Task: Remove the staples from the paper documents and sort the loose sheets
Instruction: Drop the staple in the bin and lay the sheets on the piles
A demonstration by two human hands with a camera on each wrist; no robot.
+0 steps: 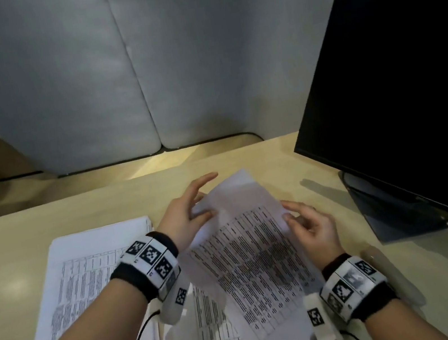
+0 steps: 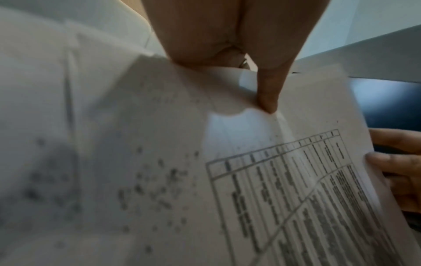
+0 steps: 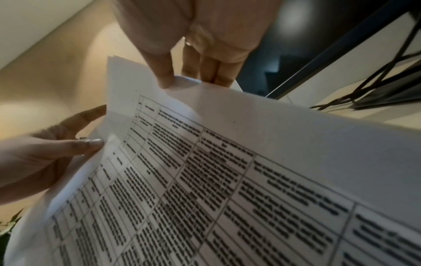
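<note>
A printed document point(image 1: 254, 253) with a dense table is held tilted above the desk between both hands. My left hand point(image 1: 193, 207) pinches its upper left corner, thumb point(image 2: 266, 100) on top and the fingers stretched out behind the sheet. At the right edge my right hand point(image 1: 302, 219) pinches the sheets, thumb point(image 3: 164, 75) on the printed face and fingers point(image 3: 212, 72) behind. The top corner is slightly peeled away from a sheet under it point(image 3: 127, 72). No staple shows in any view.
A stack of printed papers point(image 1: 85, 267) lies on the desk at the left, with more loose sheets point(image 1: 213, 326) under the held document. A dark monitor point(image 1: 397, 96) on its base point(image 1: 386, 210) stands at the right. A grey partition point(image 1: 140, 65) closes the back.
</note>
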